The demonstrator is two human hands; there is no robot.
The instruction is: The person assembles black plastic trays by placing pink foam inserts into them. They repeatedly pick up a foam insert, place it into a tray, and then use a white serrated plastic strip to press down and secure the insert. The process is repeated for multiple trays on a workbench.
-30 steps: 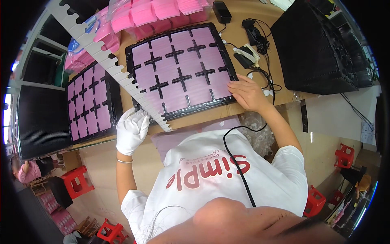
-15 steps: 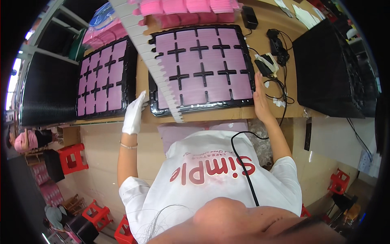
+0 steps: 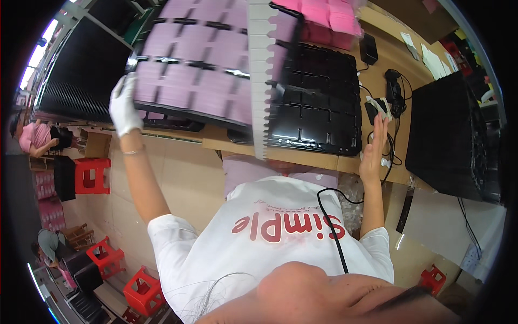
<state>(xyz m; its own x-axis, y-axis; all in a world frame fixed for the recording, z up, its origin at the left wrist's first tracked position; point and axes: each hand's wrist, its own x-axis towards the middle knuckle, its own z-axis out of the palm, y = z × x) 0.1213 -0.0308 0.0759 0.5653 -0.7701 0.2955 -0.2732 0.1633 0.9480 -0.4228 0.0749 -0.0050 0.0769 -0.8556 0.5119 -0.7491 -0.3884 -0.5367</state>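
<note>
My left hand point(image 3: 126, 107), in a white glove, grips the left edge of a black plastic tray point(image 3: 186, 110) filled with pinkish-purple sheets. The tray is blurred, tilted and lies over another tray point(image 3: 172, 123) at the left, most of which it covers. A pale grey strip with a toothed edge point(image 3: 260, 81) crosses the view and hides part of the load. On the table at the right of it lies a black tray point(image 3: 324, 116) with no sheets in its visible part. My bare right hand point(image 3: 374, 154) is held open, fingers stretched out, beside that tray and touching nothing visible.
Stacks of black trays stand at the far left point(image 3: 81, 73) and the right point(image 3: 445, 135). Pink bundles point(image 3: 329, 19) sit at the back. Black cables and a small adapter point(image 3: 368, 48) lie on the cardboard-covered table point(image 3: 302, 155). Red stools point(image 3: 93, 175) stand on the floor.
The filled tray has moved left from the middle of the table, with my left hand on its edge, uncovering a black tray. My right hand has shifted slightly right.
</note>
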